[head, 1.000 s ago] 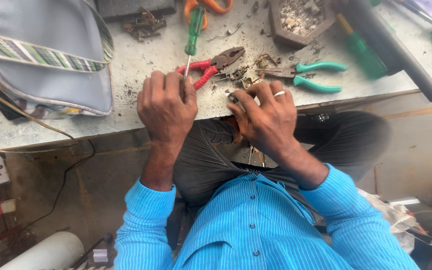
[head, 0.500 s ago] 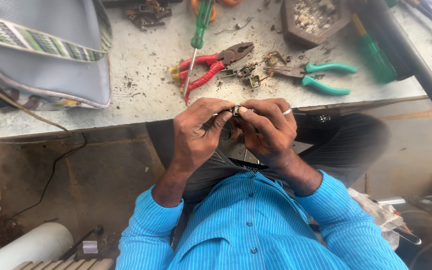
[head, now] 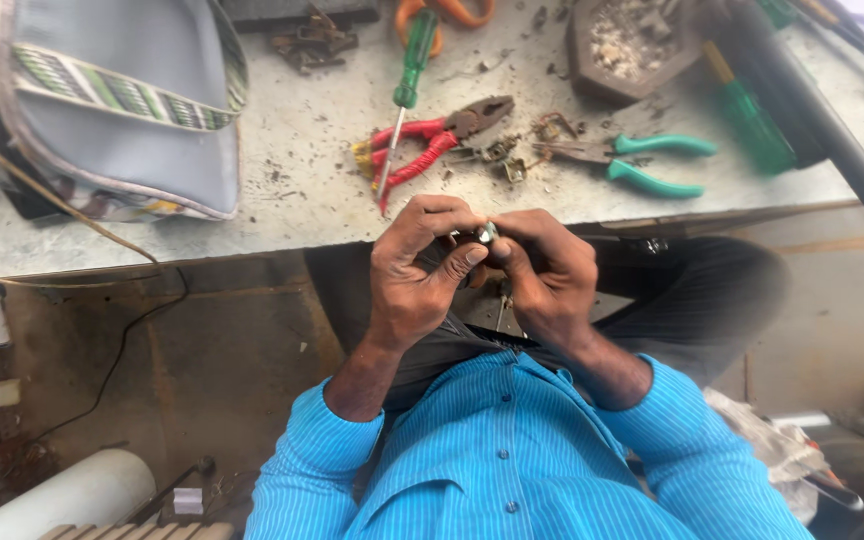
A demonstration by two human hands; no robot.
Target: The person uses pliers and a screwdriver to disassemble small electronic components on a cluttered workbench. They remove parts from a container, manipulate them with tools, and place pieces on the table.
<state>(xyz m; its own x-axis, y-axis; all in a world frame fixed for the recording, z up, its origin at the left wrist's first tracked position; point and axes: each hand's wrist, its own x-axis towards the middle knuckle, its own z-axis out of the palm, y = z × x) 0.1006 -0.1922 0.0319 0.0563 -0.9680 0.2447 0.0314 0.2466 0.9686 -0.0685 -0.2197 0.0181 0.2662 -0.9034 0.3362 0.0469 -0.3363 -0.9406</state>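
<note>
Seen from above, both hands meet just below the bench (head: 282, 205) edge, over the person's lap. The left hand (head: 414, 268) and right hand (head: 544, 272) pinch a tiny metal part (head: 488, 234) between their fingertips; it is mostly hidden and too small to identify. On the bench beyond lie red pliers (head: 434, 138), teal pliers (head: 637, 160), a green screwdriver (head: 412, 70) and a grey bag (head: 122, 110), cut off at the frame's left edge.

bag: grey fabric bag (head: 122, 110) with striped trim, at the workbench (head: 292, 200) left end
red-handled pliers: (head: 432, 140) mid-bench, near the front edge
green-handled pliers: (head: 642, 160) just right of them
green screwdriver: (head: 410, 75) toward the back edge
dark tray: (head: 632, 45) of scraps, back right
</note>
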